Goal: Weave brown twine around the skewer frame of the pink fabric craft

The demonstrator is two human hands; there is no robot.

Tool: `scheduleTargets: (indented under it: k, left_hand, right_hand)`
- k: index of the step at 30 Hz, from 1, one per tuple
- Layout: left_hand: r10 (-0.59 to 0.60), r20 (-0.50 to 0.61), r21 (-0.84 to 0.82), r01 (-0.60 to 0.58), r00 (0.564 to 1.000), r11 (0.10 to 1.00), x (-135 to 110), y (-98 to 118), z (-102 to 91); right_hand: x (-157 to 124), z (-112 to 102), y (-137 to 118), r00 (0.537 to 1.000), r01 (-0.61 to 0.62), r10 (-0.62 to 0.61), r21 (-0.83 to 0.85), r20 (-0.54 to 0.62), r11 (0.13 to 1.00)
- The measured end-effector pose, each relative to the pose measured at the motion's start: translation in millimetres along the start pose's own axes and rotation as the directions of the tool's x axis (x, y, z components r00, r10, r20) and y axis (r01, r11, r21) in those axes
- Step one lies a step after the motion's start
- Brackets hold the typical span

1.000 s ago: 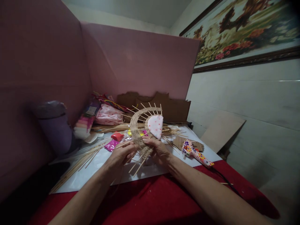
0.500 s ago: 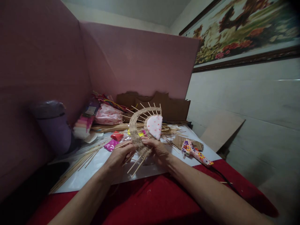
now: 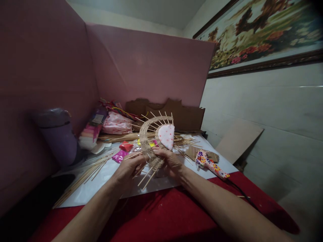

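Observation:
Above the table I hold a half-round twine weaving (image 3: 145, 136), an arched band wound over thin sticks that poke out round its outer edge. Inside the arch sits a padded half-circle of white cloth with pink spots (image 3: 166, 136). My right hand (image 3: 172, 162) is closed on the weaving's lower part, thumb on top and fingers hidden beneath. My left hand (image 3: 132, 166) has its fingers curled at the lower left edge, closed round the sticks and band there; its fingertips are partly hidden. Two stick ends point down between the hands.
A flower-patterned glue gun (image 3: 209, 164) lies right on cardboard, its cord trailing over red cloth (image 3: 161, 215). Loose sticks (image 3: 85, 179) lie left. Pink and red packets (image 3: 119, 156), a spotted cloth bundle (image 3: 117, 123) and a purple tumbler (image 3: 59, 141) stand or lie beyond.
The weaving has tilted very slightly, its lower stick ends shifting a little to the right. Both hands keep the same hold, and the things on the table stay put.

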State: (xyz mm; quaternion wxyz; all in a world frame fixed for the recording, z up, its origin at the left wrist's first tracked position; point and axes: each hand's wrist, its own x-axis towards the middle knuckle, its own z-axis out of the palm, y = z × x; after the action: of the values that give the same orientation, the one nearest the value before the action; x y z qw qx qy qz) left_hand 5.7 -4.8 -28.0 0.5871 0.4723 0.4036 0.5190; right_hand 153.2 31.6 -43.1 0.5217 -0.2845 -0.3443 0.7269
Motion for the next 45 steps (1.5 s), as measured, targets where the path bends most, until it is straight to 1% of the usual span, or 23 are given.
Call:
scheduleTargets:
  k: [6, 10, 12, 16, 21, 26, 29, 33, 35, 38, 42, 45]
  left_hand:
    - [-0.026, 0.044, -0.083, 0.03, 0.999, 0.996, 0, -2, 1.7]
    - [0.044, -0.055, -0.138, -0.051, 0.998, 0.989, 0, -4, 2.7]
    - [0.071, -0.085, -0.147, -0.083, 0.994, 0.986, 1, -5, 3.6]
    - [0.103, -0.114, -0.15, -0.119, 0.988, 0.982, 2, -7, 5.4]
    - [0.138, -0.108, -0.153, -0.154, 0.985, 0.976, 4, -10, 2.9]
    - [0.142, -0.114, -0.143, -0.157, 0.983, 0.977, 5, -12, 1.4]
    - [0.128, -0.113, -0.164, -0.146, 0.985, 0.976, 4, -12, 2.3]
    - [0.048, -0.129, -0.197, -0.073, 0.99, 0.978, 3, -10, 3.6]
    - [0.03, -0.11, -0.212, -0.053, 0.993, 0.976, 3, -10, 3.9]
    - [0.041, -0.071, -0.244, -0.057, 0.997, 0.968, 3, -11, 4.0]
    - [0.033, -0.087, -0.293, -0.057, 0.996, 0.954, 4, -13, 4.4]
    - [0.033, -0.105, -0.293, -0.063, 0.994, 0.954, 4, -14, 4.3]
  right_hand:
    - [1, 0, 1, 1.0, 0.021, -0.021, -0.009, 0.004, 1.0]
    - [-1, 1, 0, 1.0, 0.013, -0.013, -0.012, -0.009, 1.0]
    - [-2, 2, 0, 1.0, 0.01, -0.01, 0.0, -0.021, 1.0]
    - [-2, 2, 2, 0.999, -0.005, 0.005, 0.002, -0.032, 1.0]
    - [-2, 1, 3, 1.0, 0.005, -0.005, -0.005, -0.016, 1.0]
    - [-2, 0, 3, 1.0, 0.013, -0.013, -0.02, -0.022, 1.0]
    - [-1, -1, 3, 1.0, 0.009, -0.01, -0.016, -0.011, 1.0]
    - [0, -1, 4, 1.0, 0.002, -0.002, 0.003, -0.019, 1.0]
    - [0, -1, 5, 0.999, 0.011, -0.011, 0.006, -0.031, 1.0]
    - [-2, 0, 7, 0.999, 0.023, -0.023, -0.002, -0.024, 1.0]
    - [-4, 2, 8, 1.0, 0.013, -0.013, 0.005, 0.0, 1.0]
    - [-4, 2, 8, 1.0, 0.011, -0.011, 0.012, 0.002, 1.0]
